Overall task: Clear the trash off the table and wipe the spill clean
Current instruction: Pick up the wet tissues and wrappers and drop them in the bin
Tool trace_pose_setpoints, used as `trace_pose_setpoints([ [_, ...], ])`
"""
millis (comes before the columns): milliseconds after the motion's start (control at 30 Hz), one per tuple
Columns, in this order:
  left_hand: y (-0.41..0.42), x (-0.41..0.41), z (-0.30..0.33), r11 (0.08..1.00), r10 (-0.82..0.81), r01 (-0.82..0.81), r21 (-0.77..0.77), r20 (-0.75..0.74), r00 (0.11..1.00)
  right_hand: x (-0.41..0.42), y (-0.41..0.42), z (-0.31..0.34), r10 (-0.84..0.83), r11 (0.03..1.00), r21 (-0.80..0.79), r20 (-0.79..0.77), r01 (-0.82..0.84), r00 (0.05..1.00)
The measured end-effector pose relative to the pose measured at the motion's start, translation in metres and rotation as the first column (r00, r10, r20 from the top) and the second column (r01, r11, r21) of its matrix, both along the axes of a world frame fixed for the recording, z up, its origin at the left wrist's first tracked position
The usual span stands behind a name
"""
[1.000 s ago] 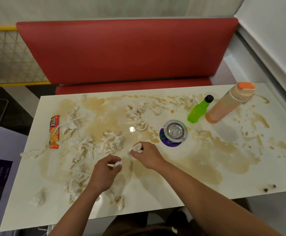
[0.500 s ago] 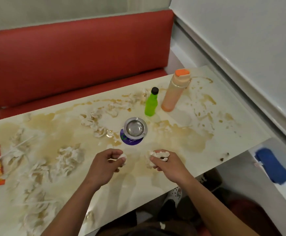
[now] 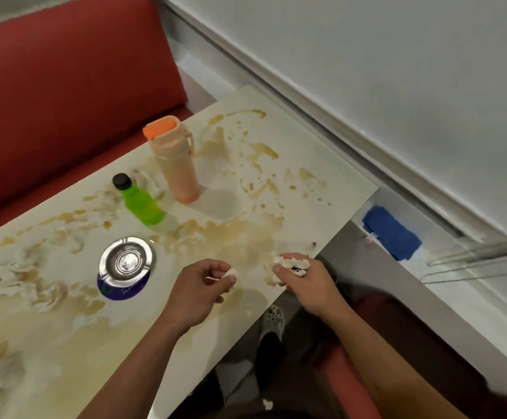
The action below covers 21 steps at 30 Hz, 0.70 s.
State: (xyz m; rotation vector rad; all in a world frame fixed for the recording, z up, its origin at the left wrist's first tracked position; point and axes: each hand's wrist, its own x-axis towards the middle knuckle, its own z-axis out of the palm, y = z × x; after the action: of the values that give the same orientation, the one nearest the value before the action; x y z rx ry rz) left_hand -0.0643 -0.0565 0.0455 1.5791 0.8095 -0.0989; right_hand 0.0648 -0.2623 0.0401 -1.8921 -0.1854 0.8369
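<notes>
The left hand pinched a small white tissue wad in its curled fingers, above the stained surface. The right hand gripped a bigger crumpled tissue clump at the surface's near edge, where the brown spill spread below two bottles.

A single head-worn view looks steeply down, close over the table's right end.
</notes>
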Motion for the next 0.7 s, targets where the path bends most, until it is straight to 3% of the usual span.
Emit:
trace_pose_setpoints([
  [367,-0.082,0.152,-0.034,0.959,-0.281,0.281,-0.045,-0.001,0.960,0.100,-0.113,-0.032,-0.253,0.958,-0.130,0.041,0.256,0.967],
  [700,-0.140,0.207,-0.078,0.943,-0.328,0.330,0.041,-0.050,0.943,0.145,-0.170,-0.160,-0.245,0.911,-0.327,0.060,0.251,0.968],
])
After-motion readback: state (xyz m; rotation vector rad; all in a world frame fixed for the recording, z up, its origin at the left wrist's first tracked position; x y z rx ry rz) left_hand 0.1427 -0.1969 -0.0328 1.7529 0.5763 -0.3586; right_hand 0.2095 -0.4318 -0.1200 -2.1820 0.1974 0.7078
